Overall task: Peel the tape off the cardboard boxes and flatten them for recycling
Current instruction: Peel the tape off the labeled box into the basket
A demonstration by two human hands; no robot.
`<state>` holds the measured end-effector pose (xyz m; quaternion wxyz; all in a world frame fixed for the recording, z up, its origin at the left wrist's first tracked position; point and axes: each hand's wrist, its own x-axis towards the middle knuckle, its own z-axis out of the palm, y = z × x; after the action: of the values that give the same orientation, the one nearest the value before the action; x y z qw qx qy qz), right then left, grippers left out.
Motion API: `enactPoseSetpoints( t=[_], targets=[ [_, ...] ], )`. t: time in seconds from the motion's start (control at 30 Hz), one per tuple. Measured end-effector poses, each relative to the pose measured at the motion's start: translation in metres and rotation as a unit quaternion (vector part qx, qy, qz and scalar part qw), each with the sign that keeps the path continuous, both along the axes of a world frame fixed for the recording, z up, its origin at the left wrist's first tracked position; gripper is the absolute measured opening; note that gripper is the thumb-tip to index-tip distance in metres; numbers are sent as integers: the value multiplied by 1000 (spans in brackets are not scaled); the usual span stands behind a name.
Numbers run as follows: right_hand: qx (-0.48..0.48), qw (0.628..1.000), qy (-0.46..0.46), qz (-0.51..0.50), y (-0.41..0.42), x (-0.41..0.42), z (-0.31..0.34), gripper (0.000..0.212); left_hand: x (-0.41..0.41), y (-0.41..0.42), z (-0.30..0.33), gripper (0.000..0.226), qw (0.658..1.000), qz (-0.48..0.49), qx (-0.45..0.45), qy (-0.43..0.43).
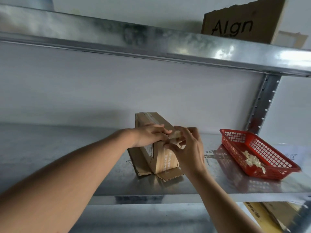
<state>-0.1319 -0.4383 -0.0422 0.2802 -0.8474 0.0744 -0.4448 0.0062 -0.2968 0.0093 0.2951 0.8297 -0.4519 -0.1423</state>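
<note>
A small brown cardboard box [164,161] stands on the metal shelf [84,148], its bottom flaps splayed out at the front. Clear tape still runs along its top and down its front face. My left hand [149,136] lies flat over the box's top near edge, fingers straight, holding it down. My right hand [186,148] is right beside it at the box's top front corner, pinching a crumpled wad of peeled tape [175,135] between thumb and fingers.
A red plastic basket [262,140] holding crumpled tape scraps [253,161] sits at the right of the shelf, over a sheet of paper. An upright steel post [262,105] rises behind it. Another cardboard box [242,22] stands on the shelf above; flat cardboard lies below right.
</note>
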Motion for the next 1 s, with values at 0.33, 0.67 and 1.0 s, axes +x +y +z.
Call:
enactPoseSetpoints(
  t=[0.33,0.67,1.0],
  targets=[
    [-91,994,35,-40,-5,-4,19,19,7,3,-3,47,999,-29,9,-24],
    [-69,997,38,12,13,-37,17,11,-7,7,11,46,996,-34,63,-60],
    [39,996,58,51,-10,-11,44,23,-4,1,-1,35,999,6,19,-32]
  ],
)
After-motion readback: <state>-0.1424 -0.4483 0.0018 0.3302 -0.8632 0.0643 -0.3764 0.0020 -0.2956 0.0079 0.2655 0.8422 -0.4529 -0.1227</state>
